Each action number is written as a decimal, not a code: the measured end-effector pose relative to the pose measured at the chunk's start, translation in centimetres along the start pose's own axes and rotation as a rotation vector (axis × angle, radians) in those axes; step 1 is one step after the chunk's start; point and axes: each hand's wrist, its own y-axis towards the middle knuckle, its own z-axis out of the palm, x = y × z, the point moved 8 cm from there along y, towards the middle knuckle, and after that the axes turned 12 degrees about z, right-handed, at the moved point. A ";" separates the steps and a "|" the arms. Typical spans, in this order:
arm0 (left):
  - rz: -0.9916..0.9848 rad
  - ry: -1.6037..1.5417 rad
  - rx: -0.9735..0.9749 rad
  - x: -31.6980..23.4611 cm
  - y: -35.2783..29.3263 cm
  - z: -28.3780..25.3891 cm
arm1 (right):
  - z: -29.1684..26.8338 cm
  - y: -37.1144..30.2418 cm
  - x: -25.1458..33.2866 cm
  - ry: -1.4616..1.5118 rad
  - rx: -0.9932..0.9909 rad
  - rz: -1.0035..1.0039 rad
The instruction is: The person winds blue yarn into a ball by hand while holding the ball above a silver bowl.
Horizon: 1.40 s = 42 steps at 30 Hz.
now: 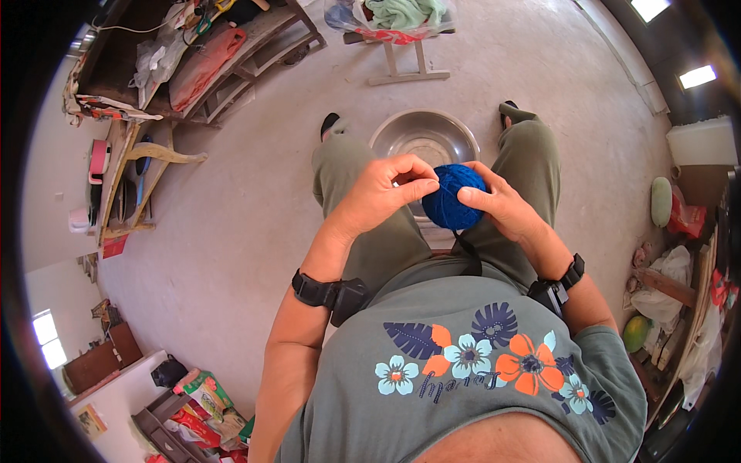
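A round ball of blue yarn (450, 207) is held up in front of my lap, above the near side of a metal basin. My right hand (505, 204) wraps round the ball's right side, thumb on the front and fingers behind. At the ball's left edge, my left hand (390, 187) has thumb and forefinger pinched together on what looks like its yarn strand; the strand itself is too thin to make out clearly. The wide silver basin (391, 133) stands on the floor between my feet. A dark strap (472, 261) hangs below the ball, against my lap.
Ahead stands a small wooden stand (397, 71) bearing a plastic bag with green cloth. Wooden shelving (255, 58) holds bags and a red package at the far left. Along the right wall are a pale green gourd (661, 202), plastic bags and planks. Boxes and packages (202, 393) sit at the lower left.
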 end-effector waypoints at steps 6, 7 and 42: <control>0.034 0.088 -0.019 0.4 0.1 -0.9 | 1.4 -0.8 0.3 -0.289 0.101 0.019; 0.026 0.045 -0.052 1.0 0.1 -1.2 | 1.8 -1.0 0.2 -0.220 0.173 0.039; 0.088 0.108 0.133 -0.7 0.0 0.7 | 0.2 -0.2 0.6 -0.310 -0.073 -0.069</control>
